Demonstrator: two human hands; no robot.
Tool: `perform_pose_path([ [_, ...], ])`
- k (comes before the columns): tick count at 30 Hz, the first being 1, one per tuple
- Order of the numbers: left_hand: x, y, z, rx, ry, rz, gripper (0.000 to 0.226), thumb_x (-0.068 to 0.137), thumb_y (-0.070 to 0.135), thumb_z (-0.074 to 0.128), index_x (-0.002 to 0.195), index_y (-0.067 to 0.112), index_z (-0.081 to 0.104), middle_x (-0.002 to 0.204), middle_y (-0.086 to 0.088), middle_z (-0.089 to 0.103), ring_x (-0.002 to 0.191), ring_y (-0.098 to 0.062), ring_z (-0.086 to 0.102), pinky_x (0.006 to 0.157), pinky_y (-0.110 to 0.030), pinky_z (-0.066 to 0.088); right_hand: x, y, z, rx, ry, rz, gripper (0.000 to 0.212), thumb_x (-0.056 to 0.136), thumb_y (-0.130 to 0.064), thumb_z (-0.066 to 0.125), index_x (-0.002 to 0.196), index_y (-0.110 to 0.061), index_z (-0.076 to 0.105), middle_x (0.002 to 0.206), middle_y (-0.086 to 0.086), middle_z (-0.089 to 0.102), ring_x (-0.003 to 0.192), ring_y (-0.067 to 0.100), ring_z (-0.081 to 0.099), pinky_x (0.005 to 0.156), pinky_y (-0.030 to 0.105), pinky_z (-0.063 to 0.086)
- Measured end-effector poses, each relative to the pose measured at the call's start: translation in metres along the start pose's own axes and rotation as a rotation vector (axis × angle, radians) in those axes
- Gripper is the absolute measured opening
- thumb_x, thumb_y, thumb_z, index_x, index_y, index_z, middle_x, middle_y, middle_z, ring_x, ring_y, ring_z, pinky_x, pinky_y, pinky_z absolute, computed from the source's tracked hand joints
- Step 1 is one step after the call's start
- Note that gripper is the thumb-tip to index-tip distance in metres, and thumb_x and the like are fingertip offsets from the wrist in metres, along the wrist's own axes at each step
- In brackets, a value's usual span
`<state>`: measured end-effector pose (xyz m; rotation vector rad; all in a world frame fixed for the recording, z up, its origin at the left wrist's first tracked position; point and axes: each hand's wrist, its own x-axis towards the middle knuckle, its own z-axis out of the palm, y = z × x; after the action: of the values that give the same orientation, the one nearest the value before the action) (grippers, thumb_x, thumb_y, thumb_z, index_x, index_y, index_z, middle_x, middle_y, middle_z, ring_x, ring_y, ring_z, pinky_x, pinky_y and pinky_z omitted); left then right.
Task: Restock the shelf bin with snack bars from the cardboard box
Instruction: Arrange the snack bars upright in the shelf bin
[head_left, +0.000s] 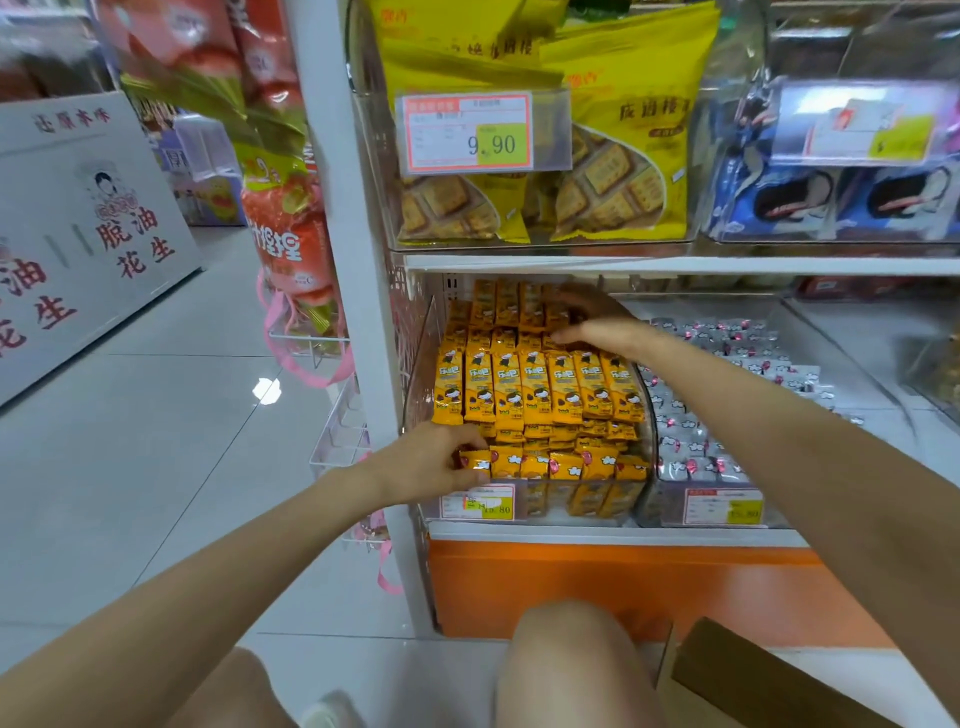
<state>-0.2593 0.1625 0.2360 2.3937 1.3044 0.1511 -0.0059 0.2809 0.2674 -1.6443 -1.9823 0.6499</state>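
Left grip (431, 460): pinching a front snack bar (477, 463).
Right grip (592, 317): fingers straight, flat on back rows (511, 306).
Handling: likely light, slippery (hold mid-wrapper).

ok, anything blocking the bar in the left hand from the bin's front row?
Nothing visible. The left hand holds the snack bar at the shelf bin front-left corner, beside the front row. The right hand rests on the rear stacks, well clear.

Bare left forearm (249, 535) and right forearm (779, 426), bare knee (566, 660), pale blurred shoe (332, 711)
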Motion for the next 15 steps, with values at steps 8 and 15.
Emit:
perform_pose_path([
  [8, -0.007, 0.002, -0.009, -0.009, 0.014, -0.005, 0.039, 0.089, 0.029, 0.062, 0.125, 0.015, 0.055, 0.107, -0.008, 0.068, 0.082, -0.010, 0.056, 0.072, -0.018, 0.038, -0.010, -0.008, 0.003, -0.163, 0.216, -0.107, 0.051, 0.074, -0.009, 0.077, 0.121, -0.013, 0.060, 0.129, 0.013, 0.052, 0.119, 0.028, 0.049, 0.092, 0.020, 0.034],
  [15, -0.014, 0.004, -0.027, -0.008, 0.110, 0.012, 0.028, 0.089, 0.026, 0.061, 0.115, 0.014, 0.060, 0.108, 0.000, 0.067, 0.089, -0.010, 0.065, 0.075, -0.014, 0.044, -0.067, -0.012, -0.003, -0.113, 0.397, -0.191, 0.043, 0.079, -0.010, 0.072, 0.120, -0.011, 0.059, 0.118, 0.011, 0.060, 0.109, 0.022, 0.054, 0.084, 0.009, 0.032],
])
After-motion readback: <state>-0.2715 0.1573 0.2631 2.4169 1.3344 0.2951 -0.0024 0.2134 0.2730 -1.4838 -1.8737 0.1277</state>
